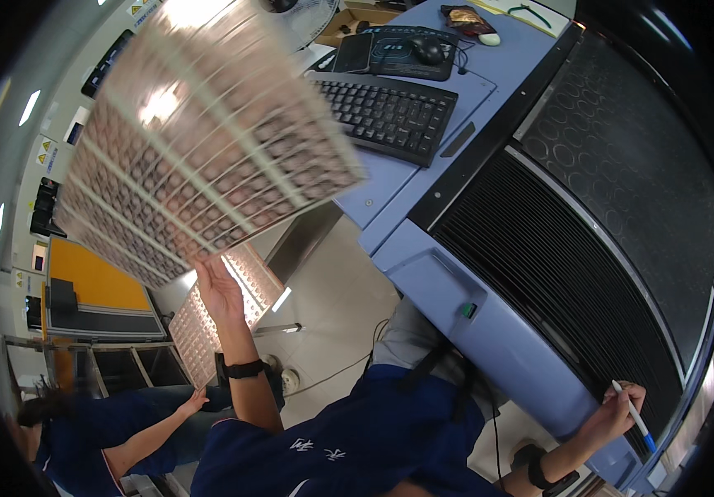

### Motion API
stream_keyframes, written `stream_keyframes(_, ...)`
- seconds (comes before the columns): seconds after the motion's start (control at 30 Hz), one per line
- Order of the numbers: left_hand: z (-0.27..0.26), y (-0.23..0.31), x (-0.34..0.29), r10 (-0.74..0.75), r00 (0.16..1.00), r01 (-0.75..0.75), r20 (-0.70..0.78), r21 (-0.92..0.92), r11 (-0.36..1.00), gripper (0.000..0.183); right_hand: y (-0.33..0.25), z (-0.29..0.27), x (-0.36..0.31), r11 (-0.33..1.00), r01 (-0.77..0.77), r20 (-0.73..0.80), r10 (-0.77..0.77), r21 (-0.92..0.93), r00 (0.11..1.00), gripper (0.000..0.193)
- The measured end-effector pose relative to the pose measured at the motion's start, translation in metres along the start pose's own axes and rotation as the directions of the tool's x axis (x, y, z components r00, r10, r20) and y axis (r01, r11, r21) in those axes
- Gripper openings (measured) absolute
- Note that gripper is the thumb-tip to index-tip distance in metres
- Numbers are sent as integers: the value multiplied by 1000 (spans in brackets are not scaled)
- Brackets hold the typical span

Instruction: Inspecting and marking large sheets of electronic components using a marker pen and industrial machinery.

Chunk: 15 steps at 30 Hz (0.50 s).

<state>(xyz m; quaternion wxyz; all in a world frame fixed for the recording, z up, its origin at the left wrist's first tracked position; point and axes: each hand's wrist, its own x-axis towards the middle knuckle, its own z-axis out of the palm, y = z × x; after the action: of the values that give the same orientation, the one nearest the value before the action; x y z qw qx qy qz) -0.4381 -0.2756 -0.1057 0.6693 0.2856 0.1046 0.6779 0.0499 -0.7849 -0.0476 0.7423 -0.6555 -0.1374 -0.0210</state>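
Gridded panel (pixel 200 141) above left hand (pixel 218 290)

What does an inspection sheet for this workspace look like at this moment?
Surface: blue machine console with a black ribbed bed and a black mat.
Job's things: large sheet of small gridded panels held up, tilted and motion-blurred; a white pen with a blue tip.
Clutter: black keyboard, mouse on its pad, a dark packet.
Grip: left hand holds the sheet by its lower edge; right hand holds the pen at the bed's edge.
Cables: thin cable across the floor; mouse lead on the console.
Surroundings: a second gridded sheet lower down, a co-worker's hand at it; orange panel.
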Motion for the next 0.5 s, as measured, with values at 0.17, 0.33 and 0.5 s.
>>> stream_keyframes(0.17,-128,38,-45,171,871,-71,-461,227,971,26,2,-2,2,998,4,-24,-6,-56,1000,17)
stream_keyframes(0.33,-249,114,-112,223,735,83,-641,411,908,23,-3,4,3,993,7,-7,-8,-120,1000,16)
stream_keyframes(0.5,-298,141,-170,-72,631,581,-772,409,704,54,-8,18,-4,989,-27,-38,21,-145,999,16)
